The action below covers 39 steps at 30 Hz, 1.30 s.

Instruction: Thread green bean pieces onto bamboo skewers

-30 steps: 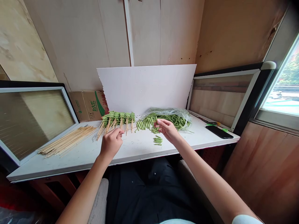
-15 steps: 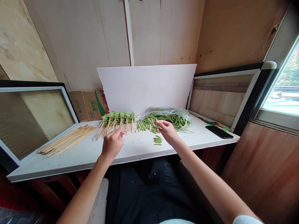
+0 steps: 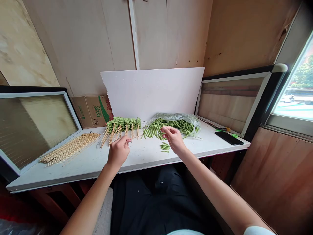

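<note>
Left hand (image 3: 119,150): grasping skewer (image 3: 135,137). Right hand (image 3: 173,138): pinching at skewer's far end, beside beans (image 3: 152,131).

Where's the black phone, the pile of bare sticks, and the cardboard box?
Black phone (image 3: 229,138): head view, middle of its screen.
Bare sticks (image 3: 70,148): head view, middle of the pile.
Cardboard box (image 3: 93,111): head view, its front.
</note>
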Each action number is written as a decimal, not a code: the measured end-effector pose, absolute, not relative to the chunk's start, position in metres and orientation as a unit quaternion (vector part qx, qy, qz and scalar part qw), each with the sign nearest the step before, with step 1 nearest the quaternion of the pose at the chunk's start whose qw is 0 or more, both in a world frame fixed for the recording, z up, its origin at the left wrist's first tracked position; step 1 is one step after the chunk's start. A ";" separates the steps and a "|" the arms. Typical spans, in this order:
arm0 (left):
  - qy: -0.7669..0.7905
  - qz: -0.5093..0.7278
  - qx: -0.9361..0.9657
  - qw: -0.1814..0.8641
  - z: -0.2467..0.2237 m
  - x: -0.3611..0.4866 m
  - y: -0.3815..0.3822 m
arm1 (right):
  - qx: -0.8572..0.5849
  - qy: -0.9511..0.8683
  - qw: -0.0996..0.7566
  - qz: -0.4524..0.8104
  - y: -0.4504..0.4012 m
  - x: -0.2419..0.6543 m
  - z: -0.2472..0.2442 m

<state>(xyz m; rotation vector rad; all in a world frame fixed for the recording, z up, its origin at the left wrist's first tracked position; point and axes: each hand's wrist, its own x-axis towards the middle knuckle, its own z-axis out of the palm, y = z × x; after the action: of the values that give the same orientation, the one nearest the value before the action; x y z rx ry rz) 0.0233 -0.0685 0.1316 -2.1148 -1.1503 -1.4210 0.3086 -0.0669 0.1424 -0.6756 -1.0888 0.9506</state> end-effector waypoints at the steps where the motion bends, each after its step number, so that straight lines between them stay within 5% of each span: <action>1: -0.406 -0.501 -0.745 0.171 0.131 0.024 -0.069 | -0.306 -0.491 0.698 0.422 -0.067 0.308 0.143; 31: -0.418 -0.531 -0.719 0.161 0.137 0.023 -0.070 | -0.316 -0.529 0.691 0.378 -0.063 0.329 0.152; 34: -0.415 -0.529 -0.723 0.160 0.135 0.022 -0.068 | -0.410 -0.599 0.621 0.297 -0.045 0.355 0.139; 39: -0.411 -0.521 -0.729 0.165 0.133 0.020 -0.065 | -0.575 -0.716 0.369 0.142 -0.016 0.387 0.100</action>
<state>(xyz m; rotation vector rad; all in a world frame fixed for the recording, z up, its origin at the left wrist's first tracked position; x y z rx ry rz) 0.0203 -0.0654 0.1327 -2.0772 -1.1715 -1.4851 0.3873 -0.0155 0.0998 -1.4761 -1.8375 0.3651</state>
